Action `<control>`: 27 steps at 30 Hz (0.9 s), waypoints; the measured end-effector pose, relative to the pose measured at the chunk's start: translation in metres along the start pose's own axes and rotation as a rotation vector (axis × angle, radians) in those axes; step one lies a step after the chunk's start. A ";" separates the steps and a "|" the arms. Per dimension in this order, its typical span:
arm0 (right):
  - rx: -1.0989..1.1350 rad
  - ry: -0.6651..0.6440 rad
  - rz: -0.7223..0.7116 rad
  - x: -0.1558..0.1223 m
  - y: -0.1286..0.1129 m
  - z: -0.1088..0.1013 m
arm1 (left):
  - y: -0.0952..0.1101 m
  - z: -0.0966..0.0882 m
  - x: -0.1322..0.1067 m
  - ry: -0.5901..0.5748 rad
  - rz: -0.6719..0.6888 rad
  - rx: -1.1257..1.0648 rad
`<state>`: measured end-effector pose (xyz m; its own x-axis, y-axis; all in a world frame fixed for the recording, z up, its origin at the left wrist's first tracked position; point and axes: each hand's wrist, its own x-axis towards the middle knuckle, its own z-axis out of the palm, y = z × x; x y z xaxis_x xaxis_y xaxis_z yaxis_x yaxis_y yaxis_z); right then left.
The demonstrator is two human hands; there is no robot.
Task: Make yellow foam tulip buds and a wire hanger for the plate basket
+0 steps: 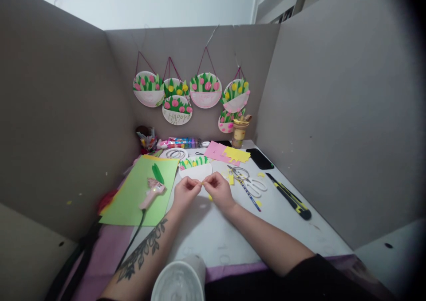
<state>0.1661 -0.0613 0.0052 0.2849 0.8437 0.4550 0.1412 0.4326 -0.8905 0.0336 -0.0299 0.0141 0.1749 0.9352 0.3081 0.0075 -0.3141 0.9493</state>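
My left hand and my right hand meet fingertip to fingertip above the table. Both are closed in a pinch on what looks like a small yellow paper piece, mostly hidden by the fingers. Just behind them lies a white paper-plate basket with green paper leaves and pink bits along its top. To the right of my right hand are a yellow paper strip, a blue patterned pencil and white-handled scissors. A pink glue gun rests left of my left hand on green paper sheets.
Pink paper and yellow paper lie at the back. A black phone and a yellow-black utility knife line the right side. A cup stands at the front edge. Finished plate baskets hang on the back partition.
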 end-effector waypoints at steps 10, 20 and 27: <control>-0.178 -0.141 -0.037 0.004 -0.001 -0.009 | -0.005 0.003 0.000 0.029 0.027 0.080; -0.298 -0.221 -0.081 0.005 0.005 -0.011 | -0.007 -0.005 -0.002 -0.027 0.067 0.289; -0.388 -0.282 -0.063 0.006 0.009 -0.010 | -0.012 -0.004 -0.001 -0.039 0.061 0.342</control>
<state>0.1786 -0.0552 -0.0004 0.0036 0.8964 0.4432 0.5085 0.3800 -0.7727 0.0290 -0.0266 0.0026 0.2222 0.9081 0.3549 0.3245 -0.4121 0.8514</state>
